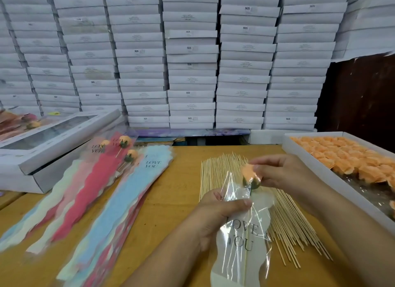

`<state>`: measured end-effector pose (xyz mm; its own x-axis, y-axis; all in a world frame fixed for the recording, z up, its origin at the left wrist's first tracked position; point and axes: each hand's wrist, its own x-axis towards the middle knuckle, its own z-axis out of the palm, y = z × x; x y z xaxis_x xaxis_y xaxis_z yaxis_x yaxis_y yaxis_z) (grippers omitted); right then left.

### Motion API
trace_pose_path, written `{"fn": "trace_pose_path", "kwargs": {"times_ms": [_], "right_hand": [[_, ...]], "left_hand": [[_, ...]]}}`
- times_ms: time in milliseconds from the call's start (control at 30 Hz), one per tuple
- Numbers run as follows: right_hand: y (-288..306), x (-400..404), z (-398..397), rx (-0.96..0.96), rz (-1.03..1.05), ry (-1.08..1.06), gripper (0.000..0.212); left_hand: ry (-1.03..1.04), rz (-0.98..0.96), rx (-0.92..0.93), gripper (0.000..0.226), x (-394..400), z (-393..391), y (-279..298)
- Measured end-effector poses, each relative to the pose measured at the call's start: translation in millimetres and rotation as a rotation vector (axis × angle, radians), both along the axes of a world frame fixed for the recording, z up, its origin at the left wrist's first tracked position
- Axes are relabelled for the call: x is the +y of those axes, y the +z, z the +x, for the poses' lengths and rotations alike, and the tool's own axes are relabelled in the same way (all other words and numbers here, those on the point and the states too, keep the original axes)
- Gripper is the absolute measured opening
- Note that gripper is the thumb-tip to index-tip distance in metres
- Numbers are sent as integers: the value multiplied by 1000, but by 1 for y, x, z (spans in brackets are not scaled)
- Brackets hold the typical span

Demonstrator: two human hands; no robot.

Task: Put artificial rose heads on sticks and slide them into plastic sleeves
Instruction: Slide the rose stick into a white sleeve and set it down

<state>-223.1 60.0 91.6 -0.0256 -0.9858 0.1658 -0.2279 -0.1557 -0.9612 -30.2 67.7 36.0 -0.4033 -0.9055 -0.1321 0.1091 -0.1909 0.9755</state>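
Observation:
An orange rose head [250,177] with a green base sits on a stick at the mouth of a clear plastic sleeve [241,239] printed "LOVE YOU". My right hand [284,175] pinches the rose head from the right. My left hand [222,214] grips the upper part of the sleeve, thumb across the plastic. The stick runs down inside the sleeve, only faintly visible. Both hands hover over a pile of bare wooden sticks [286,218] on the table.
A white tray [303,156] of several orange rose heads [350,158] stands at the right. Stacks of coloured sleeves [111,201] lie at the left, with finished roses [126,141] on top. White boxes [49,143] sit at far left, and stacked boxes [192,58] wall the back.

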Motion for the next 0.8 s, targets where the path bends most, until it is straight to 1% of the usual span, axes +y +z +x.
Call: {"fn": "trace_pose_path", "kwargs": {"times_ms": [100, 167, 233, 300, 367, 467, 567, 600, 667, 700, 733, 800], "right_hand": [[-9, -1, 4, -18, -1, 5, 15], [-13, -2, 7, -21, 3, 5, 14], [-16, -1, 9, -7, 4, 7, 16], [-18, -1, 11, -2, -6, 1, 18], [-19, 0, 12, 0, -12, -4, 19], [-19, 1, 14, 35, -18, 3, 18], [-18, 1, 15, 98, -11, 12, 19], [-17, 2, 15, 105, -1, 23, 21], [-16, 3, 15, 116, 9, 40, 29], [-16, 4, 15, 129, 3, 42, 30], [-16, 5, 16, 142, -9, 43, 28], [-17, 5, 17, 153, -28, 45, 21]], "left_hand": [[18, 31, 35, 34, -3, 1, 1], [-12, 37, 55, 10, -3, 2, 1], [-6, 57, 62, 16, -5, 2, 1], [2, 67, 79, 5, -5, 1, 2], [17, 83, 91, 10, -6, 0, 1], [25, 86, 109, 9, -7, -1, -1], [70, 99, 133, 21, -7, -1, 0], [69, 100, 147, 19, -8, -1, -2], [60, 103, 156, 6, -8, 0, -1], [76, 110, 146, 7, -8, 0, 0], [102, 113, 133, 17, -8, 0, 0], [151, 127, 97, 47, -9, -1, -1]]}}
